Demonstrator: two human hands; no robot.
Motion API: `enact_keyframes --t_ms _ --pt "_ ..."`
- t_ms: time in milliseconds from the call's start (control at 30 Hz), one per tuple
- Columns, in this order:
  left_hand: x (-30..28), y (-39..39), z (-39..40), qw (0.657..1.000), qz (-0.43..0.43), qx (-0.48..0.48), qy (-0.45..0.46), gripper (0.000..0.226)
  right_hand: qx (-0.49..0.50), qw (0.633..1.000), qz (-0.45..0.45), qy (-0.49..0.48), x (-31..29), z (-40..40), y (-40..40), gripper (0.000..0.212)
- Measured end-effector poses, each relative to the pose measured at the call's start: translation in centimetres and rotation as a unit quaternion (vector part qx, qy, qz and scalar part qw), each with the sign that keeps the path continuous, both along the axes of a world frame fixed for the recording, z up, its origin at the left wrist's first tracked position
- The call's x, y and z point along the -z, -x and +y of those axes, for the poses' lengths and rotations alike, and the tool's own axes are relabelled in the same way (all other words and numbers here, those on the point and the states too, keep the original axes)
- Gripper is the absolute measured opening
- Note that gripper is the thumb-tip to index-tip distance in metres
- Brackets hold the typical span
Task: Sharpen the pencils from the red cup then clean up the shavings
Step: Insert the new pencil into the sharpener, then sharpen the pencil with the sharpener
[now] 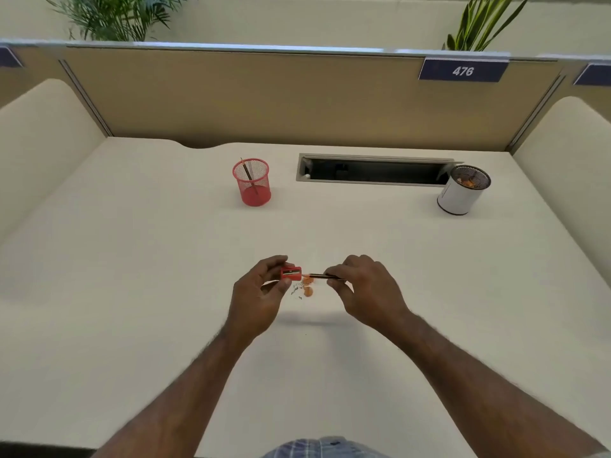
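Note:
My left hand [259,297] pinches a small red sharpener [291,273] above the middle of the white desk [132,259]. A dark pencil [322,276] lies level in the fingers of my right hand [365,289], its tip at the sharpener's right end. Orange shavings and dark graphite bits [305,290] lie on the desk just below the sharpener. Farther back stands the red mesh cup [252,182] with one pencil [247,170] leaning inside it.
A white-sided mesh bin [462,190] holding orange shavings stands at the back right. An open cable slot [375,173] is cut into the desk's rear. Tan partition walls and cream side panels enclose the desk.

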State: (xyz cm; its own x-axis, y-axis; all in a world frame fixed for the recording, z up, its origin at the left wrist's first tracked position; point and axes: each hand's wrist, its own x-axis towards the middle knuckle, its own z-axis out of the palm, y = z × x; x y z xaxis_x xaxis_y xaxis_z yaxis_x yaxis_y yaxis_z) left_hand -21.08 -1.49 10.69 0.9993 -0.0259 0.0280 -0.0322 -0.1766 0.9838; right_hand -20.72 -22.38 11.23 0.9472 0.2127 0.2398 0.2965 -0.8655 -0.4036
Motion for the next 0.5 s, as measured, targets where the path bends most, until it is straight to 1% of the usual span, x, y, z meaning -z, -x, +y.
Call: enact_keyframes --t_ms 167,333,400,500 --pt "-0.1 0.9 -0.2 1.000 0.012 0.023 -0.001 0.032 -0.013 0.998 -0.068 0.012 -0.3 0.3 1.0 0.014" --pt "-0.1 1.2 -0.3 0.999 0.020 0.035 0.009 0.024 -0.029 0.992 -0.122 0.015 -0.5 0.4 1.5 0.011" --pt "-0.3 0.8 -0.1 0.999 0.017 0.045 -0.019 0.025 -0.032 0.989 -0.144 0.021 -0.4 0.4 1.4 0.011" --pt "-0.8 0.4 0.1 0.994 0.005 0.070 -0.086 0.033 -0.047 0.982 -0.180 0.041 -0.3 0.0 1.1 0.012"
